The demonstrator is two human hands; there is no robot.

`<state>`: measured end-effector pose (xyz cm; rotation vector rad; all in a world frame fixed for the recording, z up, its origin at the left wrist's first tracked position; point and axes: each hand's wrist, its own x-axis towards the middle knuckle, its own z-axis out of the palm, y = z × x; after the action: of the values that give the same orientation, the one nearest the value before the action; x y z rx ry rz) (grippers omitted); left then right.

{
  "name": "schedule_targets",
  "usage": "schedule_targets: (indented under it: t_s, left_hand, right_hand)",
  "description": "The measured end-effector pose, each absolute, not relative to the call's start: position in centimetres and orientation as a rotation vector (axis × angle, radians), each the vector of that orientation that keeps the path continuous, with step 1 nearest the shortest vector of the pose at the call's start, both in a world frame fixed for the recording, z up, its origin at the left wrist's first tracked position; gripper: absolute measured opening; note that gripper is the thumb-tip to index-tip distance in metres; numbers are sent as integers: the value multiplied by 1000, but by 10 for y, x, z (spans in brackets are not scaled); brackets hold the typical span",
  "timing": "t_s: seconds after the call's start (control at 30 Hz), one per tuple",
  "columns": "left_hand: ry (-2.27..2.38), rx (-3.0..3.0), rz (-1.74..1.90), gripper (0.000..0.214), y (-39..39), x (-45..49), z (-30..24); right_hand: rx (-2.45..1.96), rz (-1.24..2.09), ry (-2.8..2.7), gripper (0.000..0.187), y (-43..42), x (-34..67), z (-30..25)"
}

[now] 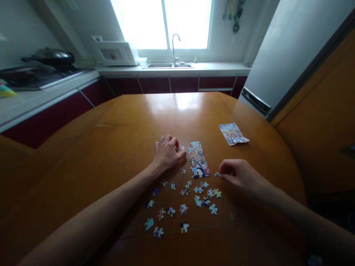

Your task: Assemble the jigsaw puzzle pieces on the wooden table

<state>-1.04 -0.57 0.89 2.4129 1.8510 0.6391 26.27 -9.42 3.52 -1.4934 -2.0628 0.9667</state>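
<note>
A partly joined jigsaw puzzle (198, 160), a narrow colourful strip, lies on the wooden table. Just left of its upper part is my left hand (168, 152), fingers curled, with thumb and forefinger closed at a small puzzle piece (182, 148). To the right of the strip's lower end, my right hand (240, 175) pinches another puzzle piece (217, 174) between thumb and forefinger, low over the table. Several loose pieces are scattered below the strip, among them a teal piece (149, 224) and a light blue piece (213, 209). One loose piece (183, 170) lies beside the strip's left edge.
A creased picture sheet (233, 133) lies on the wooden table (133, 122) at the right. Beyond the table are a counter with a sink (159, 65), a white microwave (115, 53) and a pan (55, 57) on the stove. A fridge (288, 48) stands at the right.
</note>
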Motion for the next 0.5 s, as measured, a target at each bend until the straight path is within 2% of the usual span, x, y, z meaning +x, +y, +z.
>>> schedule_targets:
  t_s: [0.23,0.5]
  left_hand:
    - [1687,2485,772,11,-8,-9,5]
    - [1640,2498,787,14,-9,-10,2]
  right_hand:
    - [-1247,802,-1839,6,-9,217,22]
    - [-1142,690,-1973,10,19,184,-3]
